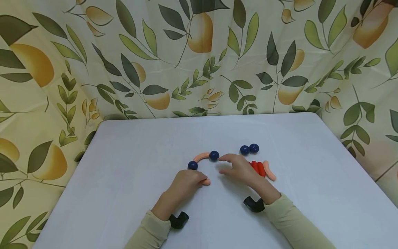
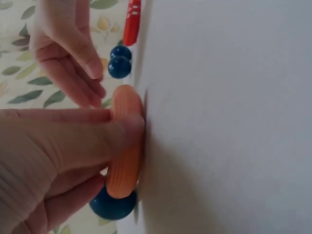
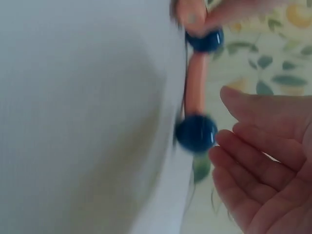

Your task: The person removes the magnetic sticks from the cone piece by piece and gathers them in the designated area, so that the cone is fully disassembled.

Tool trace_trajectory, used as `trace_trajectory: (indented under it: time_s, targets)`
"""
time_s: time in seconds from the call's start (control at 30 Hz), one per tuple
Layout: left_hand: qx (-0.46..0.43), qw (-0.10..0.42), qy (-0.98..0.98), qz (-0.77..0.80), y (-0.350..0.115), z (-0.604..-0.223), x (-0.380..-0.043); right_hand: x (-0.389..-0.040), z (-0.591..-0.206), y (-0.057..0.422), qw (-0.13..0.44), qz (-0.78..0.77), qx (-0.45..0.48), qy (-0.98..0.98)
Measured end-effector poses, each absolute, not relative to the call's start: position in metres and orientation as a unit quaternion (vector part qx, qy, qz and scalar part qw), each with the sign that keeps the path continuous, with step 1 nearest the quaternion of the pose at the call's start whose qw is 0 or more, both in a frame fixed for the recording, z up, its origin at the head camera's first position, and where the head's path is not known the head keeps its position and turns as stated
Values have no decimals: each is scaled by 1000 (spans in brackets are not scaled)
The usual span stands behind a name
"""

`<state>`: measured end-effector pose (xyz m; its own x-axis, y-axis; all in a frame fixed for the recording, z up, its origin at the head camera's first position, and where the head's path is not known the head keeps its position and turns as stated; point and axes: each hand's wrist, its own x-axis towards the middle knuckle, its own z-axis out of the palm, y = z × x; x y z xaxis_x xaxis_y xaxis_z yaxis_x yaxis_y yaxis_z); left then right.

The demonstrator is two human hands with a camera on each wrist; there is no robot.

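Between thumb and fingers, my left hand (image 1: pixel 186 182) pinches a short orange curved stick (image 2: pixel 125 170) low over the white tabletop. Just beyond it, a blue ball (image 1: pixel 192 165) meets one end of another orange curved stick (image 1: pixel 201 156), with a second blue ball (image 1: pixel 214 155) at its other end. My right hand (image 1: pixel 238 168) has its thumb and fingers spread apart, fingertips right at that second ball. In the right wrist view nothing lies between the thumb and fingers of the right hand (image 3: pixel 265 161).
Two more blue balls (image 1: pixel 249 149) sit side by side beyond the right hand. Several red sticks (image 1: pixel 260 169), partly hidden by that hand, lie beside an orange curved stick (image 1: pixel 269 171). A white cloth covers the table (image 1: pixel 140 145); a leaf-patterned curtain (image 1: pixel 217 79) hangs behind.
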<state>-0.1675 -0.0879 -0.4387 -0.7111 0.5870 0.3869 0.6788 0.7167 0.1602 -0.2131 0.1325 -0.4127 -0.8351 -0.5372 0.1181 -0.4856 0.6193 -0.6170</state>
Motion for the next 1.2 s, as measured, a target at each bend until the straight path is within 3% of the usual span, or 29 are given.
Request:
trace_trajectory:
  time_s: [0.23,0.53,1.2]
  targets:
    - [-278,129,-916,-261,-105,-429,-171,-204,-419,108,109,-342,-322,876]
    - [-193,63,-938,-280,-111,-431,-175,-193,-425,88,99,-333,-365,864]
    - [-203,92,-933,-284,-109,-441,-176,-187,-426,81,92,-316,-348,878]
